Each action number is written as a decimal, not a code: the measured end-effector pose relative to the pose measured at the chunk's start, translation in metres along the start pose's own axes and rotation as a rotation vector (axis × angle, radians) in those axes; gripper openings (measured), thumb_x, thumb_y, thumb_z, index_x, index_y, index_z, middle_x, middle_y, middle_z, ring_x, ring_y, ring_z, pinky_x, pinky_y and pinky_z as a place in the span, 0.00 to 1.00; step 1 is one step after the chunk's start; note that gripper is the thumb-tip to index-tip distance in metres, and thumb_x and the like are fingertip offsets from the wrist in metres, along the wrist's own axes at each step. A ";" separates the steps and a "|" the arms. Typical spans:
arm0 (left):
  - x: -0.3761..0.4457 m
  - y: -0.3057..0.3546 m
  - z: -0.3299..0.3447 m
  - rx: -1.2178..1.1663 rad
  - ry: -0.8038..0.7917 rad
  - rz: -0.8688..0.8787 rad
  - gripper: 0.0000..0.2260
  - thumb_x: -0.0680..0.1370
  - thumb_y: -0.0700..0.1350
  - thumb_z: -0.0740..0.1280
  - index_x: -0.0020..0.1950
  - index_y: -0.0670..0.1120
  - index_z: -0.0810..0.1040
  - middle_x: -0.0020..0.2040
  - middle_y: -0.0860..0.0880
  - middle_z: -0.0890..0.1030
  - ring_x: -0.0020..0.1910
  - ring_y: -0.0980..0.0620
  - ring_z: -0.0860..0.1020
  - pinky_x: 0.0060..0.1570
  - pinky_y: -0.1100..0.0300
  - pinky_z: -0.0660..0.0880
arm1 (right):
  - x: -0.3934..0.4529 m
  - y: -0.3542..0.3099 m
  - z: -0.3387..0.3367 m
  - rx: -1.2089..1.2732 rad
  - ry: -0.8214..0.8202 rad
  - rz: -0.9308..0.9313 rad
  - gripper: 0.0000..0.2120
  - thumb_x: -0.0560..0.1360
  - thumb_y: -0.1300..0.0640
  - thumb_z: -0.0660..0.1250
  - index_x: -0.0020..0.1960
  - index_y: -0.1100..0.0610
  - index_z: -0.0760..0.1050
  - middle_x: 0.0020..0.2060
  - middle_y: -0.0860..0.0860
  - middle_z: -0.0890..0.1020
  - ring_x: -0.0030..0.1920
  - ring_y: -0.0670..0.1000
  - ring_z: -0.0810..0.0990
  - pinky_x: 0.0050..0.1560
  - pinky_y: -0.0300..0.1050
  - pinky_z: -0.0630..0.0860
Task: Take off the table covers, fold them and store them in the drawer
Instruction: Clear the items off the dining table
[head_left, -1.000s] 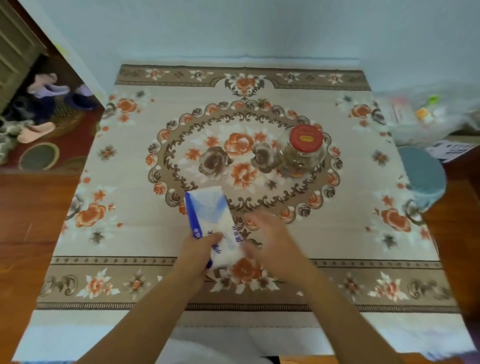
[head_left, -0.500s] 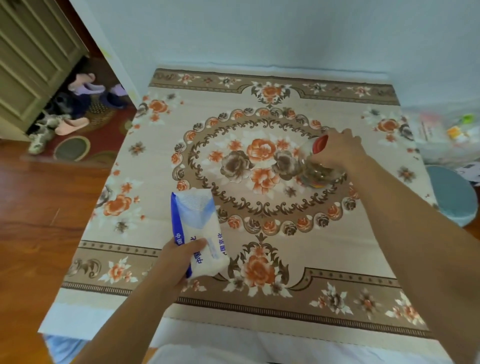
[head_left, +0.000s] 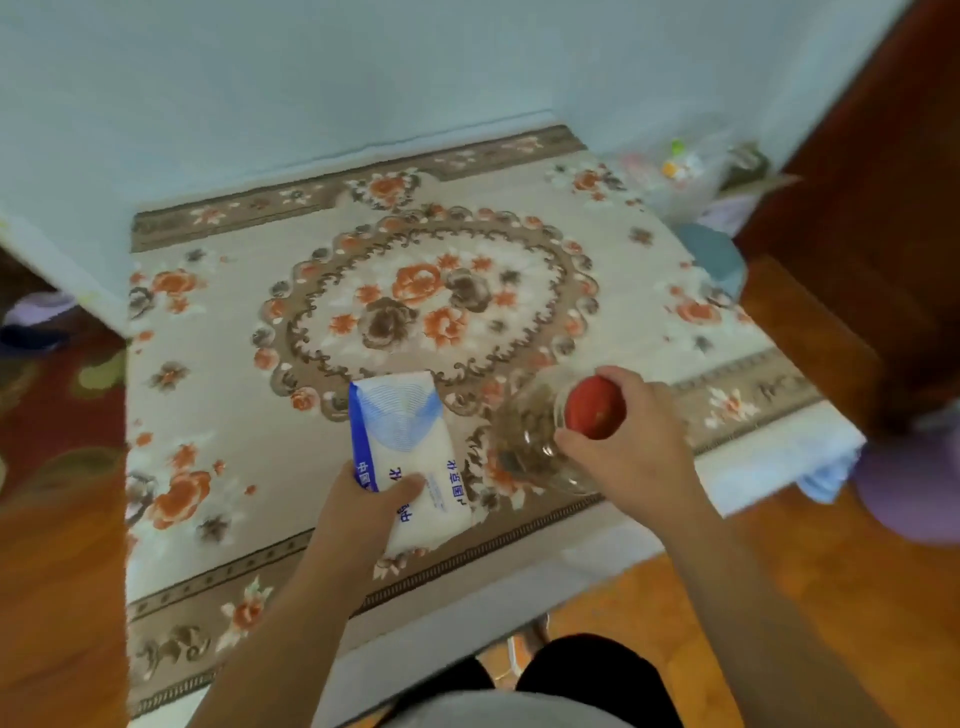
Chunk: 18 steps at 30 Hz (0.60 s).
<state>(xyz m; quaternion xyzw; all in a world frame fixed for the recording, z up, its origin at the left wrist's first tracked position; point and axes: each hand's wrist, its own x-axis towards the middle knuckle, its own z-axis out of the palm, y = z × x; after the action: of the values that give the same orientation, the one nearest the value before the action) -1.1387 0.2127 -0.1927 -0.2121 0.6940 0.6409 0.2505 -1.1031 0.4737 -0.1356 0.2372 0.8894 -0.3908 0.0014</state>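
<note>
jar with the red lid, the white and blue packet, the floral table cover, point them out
jar (head_left: 535, 441), head view, clear glass side.
white and blue packet (head_left: 402, 421), head view, upper printed face.
floral table cover (head_left: 234, 322), head view, bare left part.

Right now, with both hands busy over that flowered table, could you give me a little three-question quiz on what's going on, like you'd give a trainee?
1. True or false: the left hand holds a white and blue packet.
2. Which colour is the lid of the glass jar that the right hand grips? A green, B red, C yellow.
3. Fill in: the floral table cover is still spread on the ____.

Key: 1 true. 2 B. 3 table.
</note>
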 end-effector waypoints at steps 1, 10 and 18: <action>-0.004 -0.006 -0.002 0.043 -0.047 0.022 0.13 0.76 0.39 0.74 0.59 0.49 0.79 0.50 0.46 0.87 0.46 0.40 0.86 0.48 0.33 0.81 | -0.024 0.008 -0.002 -0.011 0.046 0.025 0.36 0.68 0.44 0.78 0.70 0.39 0.64 0.62 0.47 0.66 0.59 0.52 0.72 0.60 0.48 0.75; -0.097 -0.059 0.028 0.232 -0.449 0.009 0.14 0.74 0.44 0.69 0.60 0.51 0.80 0.54 0.46 0.86 0.51 0.44 0.84 0.47 0.47 0.81 | -0.253 0.077 -0.031 -0.132 0.455 0.300 0.37 0.62 0.43 0.77 0.69 0.44 0.71 0.58 0.50 0.74 0.62 0.54 0.69 0.65 0.43 0.63; -0.258 -0.116 0.111 0.450 -0.809 0.110 0.17 0.75 0.42 0.67 0.62 0.55 0.79 0.56 0.50 0.85 0.56 0.45 0.84 0.61 0.40 0.78 | -0.483 0.146 -0.069 -0.084 0.759 0.611 0.36 0.64 0.45 0.77 0.70 0.43 0.69 0.53 0.48 0.69 0.58 0.57 0.69 0.59 0.46 0.66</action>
<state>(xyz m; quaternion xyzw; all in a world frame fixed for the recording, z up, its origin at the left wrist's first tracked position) -0.8566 0.3061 -0.1296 0.1516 0.6726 0.5179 0.5064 -0.5999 0.4034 -0.0985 0.6128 0.7317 -0.2224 -0.1988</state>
